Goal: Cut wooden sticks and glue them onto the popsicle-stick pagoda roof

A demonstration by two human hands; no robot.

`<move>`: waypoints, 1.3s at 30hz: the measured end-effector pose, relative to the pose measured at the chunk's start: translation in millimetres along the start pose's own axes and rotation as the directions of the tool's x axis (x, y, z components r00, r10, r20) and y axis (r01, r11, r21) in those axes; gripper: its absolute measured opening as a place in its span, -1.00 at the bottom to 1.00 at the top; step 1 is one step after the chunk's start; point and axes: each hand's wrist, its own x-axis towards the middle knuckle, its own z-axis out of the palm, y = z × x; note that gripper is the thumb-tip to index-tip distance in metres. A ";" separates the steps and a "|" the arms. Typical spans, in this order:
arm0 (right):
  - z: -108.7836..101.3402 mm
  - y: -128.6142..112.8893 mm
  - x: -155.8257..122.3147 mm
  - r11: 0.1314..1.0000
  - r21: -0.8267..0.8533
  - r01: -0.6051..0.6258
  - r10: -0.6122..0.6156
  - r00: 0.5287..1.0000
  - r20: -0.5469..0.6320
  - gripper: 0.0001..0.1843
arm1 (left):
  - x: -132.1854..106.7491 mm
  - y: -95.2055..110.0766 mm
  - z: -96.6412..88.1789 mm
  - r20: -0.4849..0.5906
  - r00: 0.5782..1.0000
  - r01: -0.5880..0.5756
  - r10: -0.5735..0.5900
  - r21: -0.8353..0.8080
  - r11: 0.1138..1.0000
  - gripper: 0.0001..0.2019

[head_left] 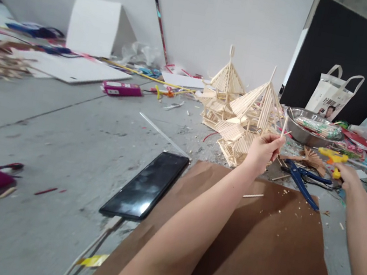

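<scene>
My left hand pinches thin wooden sticks, one upright and one poking out sideways, above the back edge of the brown board. Just behind it stand models of small pagodas made of wooden sticks, with pointed roofs. At the right, my right hand is closed round a yellow and orange hot glue gun; part of its grip is hidden by the fingers. Blue-handled pliers lie between the two hands. A short stick rests on the brown board.
A black phone with a cable lies left of the board. Behind the pliers stands a metal bowl holding wrapped sticks, near a white bag. Scraps clutter the right side. Purple boxes lie on the grey floor.
</scene>
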 end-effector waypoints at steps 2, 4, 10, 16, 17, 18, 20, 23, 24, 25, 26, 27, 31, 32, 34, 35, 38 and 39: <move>-3.0 -17.7 -8.3 0.991 0.125 0.040 -0.043 0.999 0.022 -0.88 | -2.2 -1.0 1.5 0.035 0.999 -0.013 0.013 0.015 1.000 -0.76; -4.8 -38.2 -19.0 0.967 0.229 0.107 -0.118 0.992 0.034 -0.89 | -3.8 -2.4 3.2 0.049 0.999 -0.024 0.024 0.014 1.000 -0.76; 0.4 -100.4 -71.3 0.825 0.417 0.381 -0.482 0.860 0.167 -0.74 | -6.5 -5.2 9.5 -0.107 0.990 -0.090 0.089 -0.003 0.996 -0.77; 17.9 -136.1 -114.9 0.774 0.375 0.509 -0.628 0.694 0.354 -0.86 | -8.8 -7.6 13.2 -0.205 0.963 -0.177 0.173 0.000 0.984 -0.79; 21.4 -138.1 -117.4 0.778 0.370 0.508 -0.625 0.683 0.377 -0.82 | -9.1 -8.1 13.7 -0.213 0.959 -0.189 0.188 0.014 0.982 -0.79; 24.8 -139.0 -118.7 0.780 0.363 0.510 -0.625 0.671 0.399 -0.80 | -9.4 -8.6 14.2 -0.216 0.955 -0.203 0.204 0.031 0.979 -0.79; 31.1 -138.8 -118.6 0.774 0.338 0.535 -0.633 0.636 0.442 -0.78 | -10.0 -9.3 15.1 -0.211 0.949 -0.227 0.236 0.065 0.972 -0.80; 38.2 -136.2 -115.7 0.758 0.278 0.590 -0.642 0.602 0.475 -0.79 | -11.0 -9.6 16.0 -0.195 0.944 -0.250 0.266 0.103 0.963 -0.82; 40.0 -135.2 -114.6 0.751 0.265 0.604 -0.647 0.594 0.478 -0.79 | -11.4 -9.4 16.2 -0.191 0.944 -0.253 0.271 0.112 0.961 -0.83; 41.6 -134.3 -113.4 0.747 0.255 0.614 -0.649 0.589 0.481 -0.79 | -11.8 -9.2 16.4 -0.189 0.943 -0.254 0.273 0.118 0.960 -0.83; 43.0 -133.4 -112.2 0.743 0.249 0.622 -0.652 0.584 0.484 -0.79 | -12.2 -8.9 16.6 -0.188 0.943 -0.255 0.275 0.122 0.959 -0.84; 44.2 -132.6 -110.9 0.738 0.246 0.628 -0.655 0.581 0.483 -0.80 | -12.5 -8.6 16.7 -0.190 0.943 -0.254 0.275 0.125 0.959 -0.84; 47.7 -129.6 -105.4 0.731 0.220 0.646 -0.661 0.590 0.464 -0.80 | -12.9 -7.6 16.6 -0.194 0.943 -0.247 0.271 0.139 0.959 -0.84; 48.1 -129.2 -104.5 0.730 0.217 0.649 -0.662 0.590 0.463 -0.80 | -12.7 -7.6 16.4 -0.192 0.943 -0.247 0.271 0.140 0.959 -0.84; 48.3 -129.2 -104.1 0.723 0.227 0.652 -0.669 0.579 0.465 -0.79 | -12.0 -7.9 15.8 -0.188 0.946 -0.240 0.265 0.142 0.960 -0.84; 48.2 -129.5 -104.5 0.717 0.241 0.654 -0.677 0.570 0.466 -0.78 | -11.5 -8.2 15.5 -0.188 0.948 -0.233 0.258 0.143 0.962 -0.84; 47.7 -130.8 -106.4 0.701 0.269 0.661 -0.696 0.549 0.463 -0.75 | -10.2 -9.5 14.8 -0.191 0.950 -0.220 0.246 0.148 0.964 -0.83; 47.7 -131.1 -106.6 0.702 0.257 0.664 -0.692 0.553 0.464 -0.77 | -9.9 -9.9 14.6 -0.191 0.949 -0.225 0.250 0.144 0.964 -0.83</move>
